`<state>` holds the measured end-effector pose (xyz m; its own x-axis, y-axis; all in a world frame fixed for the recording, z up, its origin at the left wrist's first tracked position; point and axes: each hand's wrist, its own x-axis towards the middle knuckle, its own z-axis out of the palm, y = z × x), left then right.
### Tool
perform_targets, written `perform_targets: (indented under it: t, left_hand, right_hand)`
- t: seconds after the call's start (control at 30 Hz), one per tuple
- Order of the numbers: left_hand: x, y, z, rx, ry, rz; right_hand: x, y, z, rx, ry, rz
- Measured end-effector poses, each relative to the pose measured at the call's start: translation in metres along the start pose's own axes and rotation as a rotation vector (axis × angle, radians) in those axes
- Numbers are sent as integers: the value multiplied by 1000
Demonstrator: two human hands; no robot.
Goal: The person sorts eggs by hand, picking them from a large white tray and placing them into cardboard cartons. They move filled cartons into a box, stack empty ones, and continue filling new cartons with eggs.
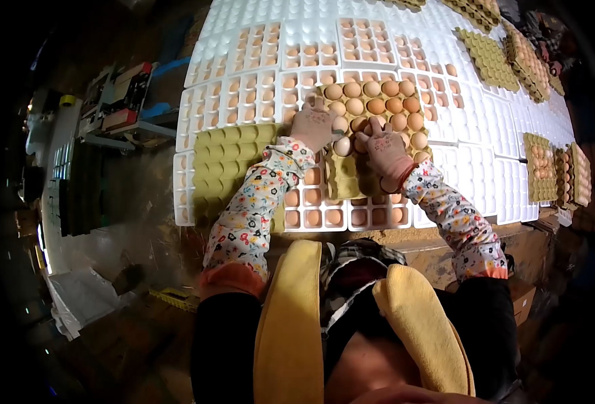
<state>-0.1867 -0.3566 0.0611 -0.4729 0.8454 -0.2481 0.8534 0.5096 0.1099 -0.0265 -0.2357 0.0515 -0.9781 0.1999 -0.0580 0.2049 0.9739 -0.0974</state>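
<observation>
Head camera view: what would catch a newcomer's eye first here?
Probably the cardboard egg tray full of brown eggs at the centre, with both gloved hands on its near edge: the left hand and the right hand each closed around eggs. Around it, white plastic cartons cover the whole table, many already filled, and an empty green tray lies to the left.

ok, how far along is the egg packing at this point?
Done: the white cartons nearest the person and several farther back hold eggs. In hand: the left hand and right hand are both on eggs in the pulp egg tray, its near rows already emptied. Left: most of that tray's eggs, plus many unfilled white cartons to the right. An empty green tray lies to the left.
</observation>
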Motion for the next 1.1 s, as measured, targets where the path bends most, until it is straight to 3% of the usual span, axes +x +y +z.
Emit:
perform_targets:
  t: [0.03,0.07,0.13,0.17,0.2,0.27,0.3,0.33,0.4,0.47,0.5,0.53,0.6,0.63,0.67,0.7,0.73,0.8,0.83,0.9,0.93,1.0,1.07,1.1]
  left_hand:
    - [-8,-10,7,-240,144,-64]
    - [-6,-25,19,-574,160,-124]
    - [-10,-50,44,-1976,51,-267]
    - [-15,-57,50,-2244,59,-101]
    - [-18,-66,40,-2168,30,28]
    - [-18,-80,40,-2365,-25,42]
    - [-12,-84,44,-2603,-186,-22]
    - [-5,-85,43,-2561,-123,-118]
    - [18,-94,42,-2604,-272,-66]
    - [42,-106,44,-2388,-167,21]
    - [56,-111,30,-2285,-70,14]
    - [68,-118,15,-2173,47,9]
    - [119,-160,28,-2272,77,-58]
    - [156,-178,28,-1866,277,-89]
    - [193,-192,28,-1453,435,-123]
    - [212,-194,6,-1144,467,-173]
    - [227,-189,-16,-756,461,-279]
    - [279,-195,-12,-240,201,-262]
    - [296,-200,-8,-206,121,-210]
    - [317,-208,-14,-211,-62,-143]
    - [324,-214,-22,-216,-16,-139]
    - [335,-229,-24,-236,69,-126]
    - [369,-244,-3,-556,446,-173]
    - [385,-245,15,-518,634,-203]
  right_hand:
    - [7,3,19,-63,76,-13]
    - [11,4,15,-96,62,-39]
    - [13,5,-11,6,-109,14]
    - [9,9,-14,207,5,43]
    - [9,7,-27,363,-39,151]
    - [23,10,-23,1668,13,471]
    - [29,7,-19,1578,147,274]
    - [38,-4,-22,1469,277,90]
    - [68,-23,-30,1876,408,436]
    - [94,-9,-6,956,462,237]
    - [118,8,-5,1734,213,222]
    - [142,24,-4,2448,-7,461]
    - [187,44,17,1566,302,254]
    - [205,60,7,1485,166,276]
    - [251,84,-3,1548,-29,435]
    - [286,97,1,1260,-34,367]
    - [317,108,8,973,-36,299]
    - [375,136,25,347,8,-32]
    - [398,150,41,15,128,-205]
    - [434,152,29,-114,-178,-238]
    - [447,151,29,-163,-291,-215]
    - [472,153,45,19,-107,-92]
    - [496,149,58,501,132,-137]
    - [510,142,73,603,216,-143]
